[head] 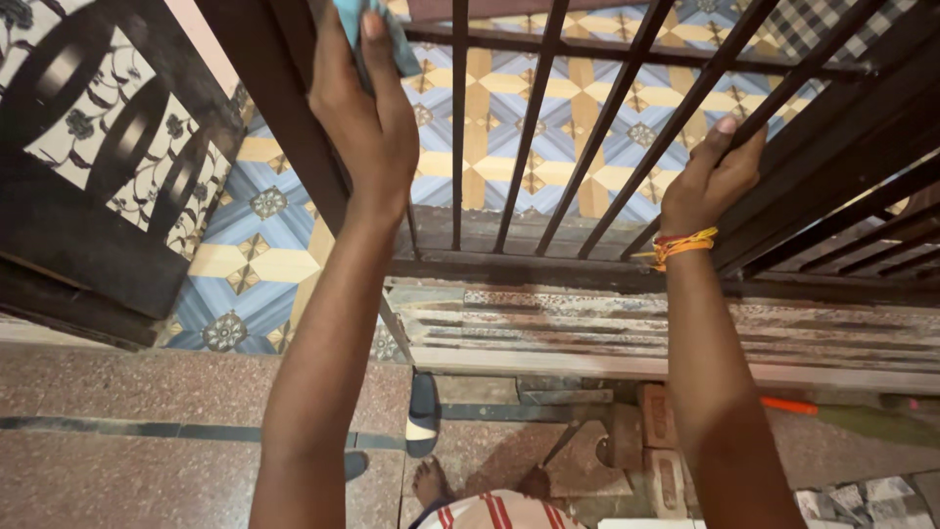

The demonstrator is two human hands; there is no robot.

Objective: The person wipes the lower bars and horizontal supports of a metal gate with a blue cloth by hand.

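Blue cloth (pixel 377 29) sits clamped in my left hand (pixel 364 118) against the metal gate (pixel 548 127); my right hand (pixel 710 181) grips a bar; wiping looks unfinished.

The left hand (pixel 367 127) pressed a cloth (pixel 377 24) against the left upright of a barred gate (pixel 548 127); the right hand (pixel 710 181) gripped a bar further right. Tiled floor (pixel 255 264) lay beyond the bars. Below the gate ran a threshold (pixel 587 328), with a sandal (pixel 423 416) and bricks (pixel 661 431) before it.
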